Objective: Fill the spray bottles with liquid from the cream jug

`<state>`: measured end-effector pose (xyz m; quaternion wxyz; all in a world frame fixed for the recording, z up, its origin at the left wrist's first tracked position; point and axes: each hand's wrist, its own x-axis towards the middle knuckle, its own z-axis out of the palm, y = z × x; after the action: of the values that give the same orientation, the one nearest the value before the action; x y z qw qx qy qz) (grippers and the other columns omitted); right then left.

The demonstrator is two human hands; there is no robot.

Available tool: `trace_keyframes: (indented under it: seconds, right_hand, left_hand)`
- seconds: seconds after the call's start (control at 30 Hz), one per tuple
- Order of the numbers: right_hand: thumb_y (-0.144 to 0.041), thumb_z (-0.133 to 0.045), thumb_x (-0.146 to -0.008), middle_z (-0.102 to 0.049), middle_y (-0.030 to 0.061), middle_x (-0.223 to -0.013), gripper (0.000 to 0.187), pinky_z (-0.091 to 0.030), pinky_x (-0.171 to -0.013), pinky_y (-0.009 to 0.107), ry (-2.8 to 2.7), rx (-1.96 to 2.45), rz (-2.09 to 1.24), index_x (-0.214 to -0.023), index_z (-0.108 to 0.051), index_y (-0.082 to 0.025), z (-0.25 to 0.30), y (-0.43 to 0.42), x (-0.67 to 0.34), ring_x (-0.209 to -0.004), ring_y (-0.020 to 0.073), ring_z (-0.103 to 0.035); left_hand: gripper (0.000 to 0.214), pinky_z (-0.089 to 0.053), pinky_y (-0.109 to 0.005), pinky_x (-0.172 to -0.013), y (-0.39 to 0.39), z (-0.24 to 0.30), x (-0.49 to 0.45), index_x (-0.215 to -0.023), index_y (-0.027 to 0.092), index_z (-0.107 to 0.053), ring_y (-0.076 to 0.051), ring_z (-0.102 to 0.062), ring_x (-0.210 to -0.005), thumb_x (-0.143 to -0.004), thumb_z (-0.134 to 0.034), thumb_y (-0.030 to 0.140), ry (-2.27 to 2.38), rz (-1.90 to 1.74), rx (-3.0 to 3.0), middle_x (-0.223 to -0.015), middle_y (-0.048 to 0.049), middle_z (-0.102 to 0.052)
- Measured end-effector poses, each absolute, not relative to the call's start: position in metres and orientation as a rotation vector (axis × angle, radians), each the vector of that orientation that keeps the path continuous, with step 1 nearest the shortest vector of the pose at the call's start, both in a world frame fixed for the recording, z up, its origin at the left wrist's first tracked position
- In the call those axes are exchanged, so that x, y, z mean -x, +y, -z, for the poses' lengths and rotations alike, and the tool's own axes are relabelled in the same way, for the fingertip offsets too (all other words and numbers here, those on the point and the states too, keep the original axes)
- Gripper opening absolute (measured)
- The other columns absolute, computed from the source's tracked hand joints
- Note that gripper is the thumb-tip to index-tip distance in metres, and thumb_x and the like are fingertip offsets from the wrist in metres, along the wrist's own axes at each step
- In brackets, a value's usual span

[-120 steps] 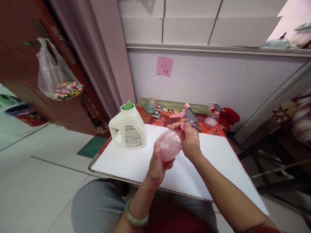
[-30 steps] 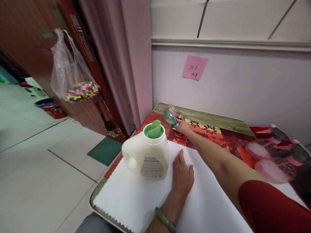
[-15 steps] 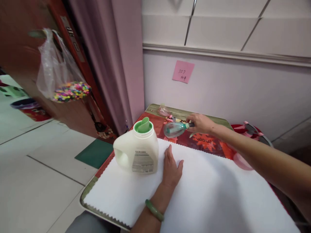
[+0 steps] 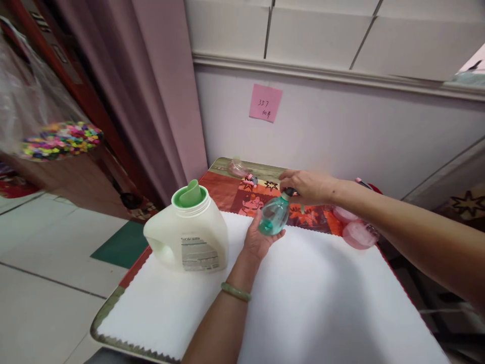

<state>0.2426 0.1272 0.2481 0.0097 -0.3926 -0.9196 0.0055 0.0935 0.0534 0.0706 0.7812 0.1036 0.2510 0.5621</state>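
A clear teal spray bottle [image 4: 275,216] is held tilted above the white mat, between both my hands. My right hand [image 4: 303,186] is closed around its dark head and neck from above. My left hand [image 4: 259,238] cups the lower end of the bottle, thumb on one side and fingers under it. To the left of my left hand stands a large cream detergent jug [image 4: 200,242], upright and apart from it. A green pouring spout [image 4: 190,194] shows in the jug's open mouth.
Behind on the red patterned table lies a clear pink bottle [image 4: 238,168] with a pink and grey head. Pink translucent containers [image 4: 358,233] sit at the right edge. The white scalloped mat [image 4: 295,303] covers the front. A pink note [image 4: 265,103] is on the wall.
The spray bottle has come down from the back of the table, turned to a steeper tilt. My left hand has lifted from the mat and taken its base. The view has shifted right.
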Motion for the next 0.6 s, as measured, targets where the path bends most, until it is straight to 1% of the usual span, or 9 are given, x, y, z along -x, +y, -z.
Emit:
trace_keyframes:
  seconds: [0.07,0.13,0.2,0.27,0.33,0.37,0.43,0.5,0.6]
  right_hand:
    - [-0.027,-0.085,-0.070,-0.064,0.0055,-0.137,0.033,-0.055,-0.088,0.038,-2.599,1.125,-0.080,-0.101,-0.075,-0.026,-0.250,0.121,-0.243,-0.101,0.0267,-0.070]
    - [-0.037,-0.084,-0.075,-0.062,0.0055,-0.138,0.042,-0.054,-0.096,0.044,-2.184,0.982,-0.142,-0.114,-0.071,-0.028,-0.241,0.110,-0.243,-0.114,0.0293,-0.067]
    - [-0.043,-0.070,-0.089,-0.066,0.0067,-0.128,0.035,-0.055,-0.097,0.045,-1.664,0.905,-0.170,-0.120,-0.065,-0.028,-0.215,0.098,-0.242,-0.118,0.0270,-0.066]
    - [-0.042,-0.050,-0.099,-0.069,0.0068,-0.116,0.027,-0.059,-0.090,0.043,-1.154,0.880,-0.199,-0.120,-0.060,-0.028,-0.174,0.090,-0.239,-0.106,0.0226,-0.070]
    - [-0.038,-0.061,-0.091,-0.072,0.0074,-0.109,0.024,-0.060,-0.088,0.043,-1.023,0.977,-0.456,-0.112,-0.061,-0.025,-0.130,0.086,-0.232,-0.100,0.0230,-0.072]
    - [-0.038,-0.069,-0.085,-0.072,0.0097,-0.112,0.029,-0.060,-0.090,0.045,-1.083,1.039,-0.649,-0.110,-0.062,-0.024,-0.111,0.086,-0.228,-0.105,0.0256,-0.072]
    - [-0.036,-0.082,-0.073,-0.070,0.0120,-0.126,0.052,-0.057,-0.098,0.048,-1.152,1.050,-0.913,-0.119,-0.061,-0.024,-0.085,0.086,-0.221,-0.118,0.0291,-0.068]
    - [-0.038,-0.088,-0.066,-0.067,0.0117,-0.134,0.067,-0.054,-0.104,0.049,-1.135,0.995,-1.069,-0.126,-0.059,-0.024,-0.078,0.086,-0.217,-0.125,0.0297,-0.064]
    - [-0.048,-0.086,-0.069,-0.073,0.0103,-0.125,0.061,-0.056,-0.101,0.046,-0.944,0.902,-1.174,-0.118,-0.062,-0.022,-0.088,0.090,-0.216,-0.118,0.0286,-0.068]
  left_hand:
    - [0.042,-0.058,-0.035,-0.071,0.062,-0.065,-0.091,-0.117,0.022,-0.067,-0.026,-0.069,-0.100,-0.090,-0.065,0.054,0.499,-1.209,-0.201,-0.125,-0.0118,-0.069]
    - [0.046,-0.055,-0.030,-0.063,0.068,-0.061,-0.090,-0.120,0.025,-0.067,-0.024,-0.071,-0.092,-0.090,-0.063,0.059,0.472,-1.237,-0.205,-0.121,-0.0104,-0.071]
    - [0.051,-0.054,-0.028,-0.060,0.071,-0.060,-0.089,-0.125,0.028,-0.065,-0.023,-0.072,-0.088,-0.089,-0.060,0.065,0.463,-1.259,-0.211,-0.118,-0.0088,-0.073]
    - [0.053,-0.054,-0.027,-0.059,0.072,-0.060,-0.089,-0.125,0.029,-0.065,-0.022,-0.072,-0.084,-0.089,-0.060,0.067,0.468,-1.276,-0.204,-0.112,-0.0075,-0.074]
    - [0.055,-0.054,-0.026,-0.059,0.073,-0.061,-0.089,-0.124,0.027,-0.066,-0.020,-0.072,-0.081,-0.088,-0.060,0.068,0.488,-1.295,-0.201,-0.109,-0.0076,-0.075]
    - [0.055,-0.054,-0.026,-0.058,0.073,-0.061,-0.090,-0.124,0.026,-0.066,-0.019,-0.071,-0.079,-0.088,-0.061,0.068,0.512,-1.305,-0.206,-0.108,-0.0077,-0.075]
    - [0.056,-0.054,-0.025,-0.058,0.072,-0.060,-0.093,-0.123,0.023,-0.066,-0.016,-0.070,-0.076,-0.086,-0.065,0.066,0.589,-1.327,-0.236,-0.107,-0.0072,-0.075]
    - [0.057,-0.053,-0.024,-0.056,0.070,-0.058,-0.096,-0.120,0.021,-0.066,-0.014,-0.067,-0.072,-0.083,-0.069,0.064,0.687,-1.364,-0.305,-0.103,-0.0055,-0.074]
    - [0.059,-0.048,-0.022,-0.050,0.067,-0.054,-0.100,-0.117,0.019,-0.065,-0.012,-0.062,-0.063,-0.081,-0.071,0.065,0.798,-1.426,-0.480,-0.092,-0.0032,-0.072]
